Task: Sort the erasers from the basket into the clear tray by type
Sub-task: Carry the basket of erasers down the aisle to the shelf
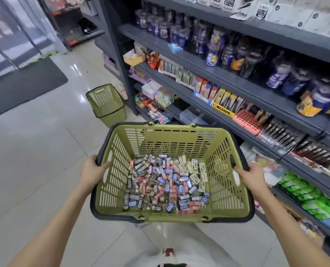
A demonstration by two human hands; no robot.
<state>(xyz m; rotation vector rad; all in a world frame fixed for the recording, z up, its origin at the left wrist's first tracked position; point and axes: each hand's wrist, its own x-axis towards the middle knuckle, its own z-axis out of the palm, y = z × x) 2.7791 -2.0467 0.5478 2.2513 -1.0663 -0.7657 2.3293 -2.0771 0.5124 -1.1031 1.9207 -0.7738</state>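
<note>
Green plastic basket (171,143), carried level at waist height above a tiled floor (35,151), beside stocked shelves (237,87). The left hand (92,168) is wrapped over the left rim, thumb inside and fingers outside; the right hand (251,175) is clamped on the right rim in the same way. Neither hand holds an eraser.

Contents: a loose heap of wrapped erasers (166,182) covers the basket bottom, unsorted. Cream ones cluster toward the right, dark grey ones toward the left, and red and blue ones are mixed through the middle.

Step in hand, as judged: bringing the basket to the sorting place; sorting itself has not begun. No tray can be made out with certainty among the shelf goods. The next move calls for setting the basket down on a steady surface near the tray, which frees a hand to pick.

A second basket (102,95) of the same green stands on the floor by the shelf end; its contents cannot be seen.
</note>
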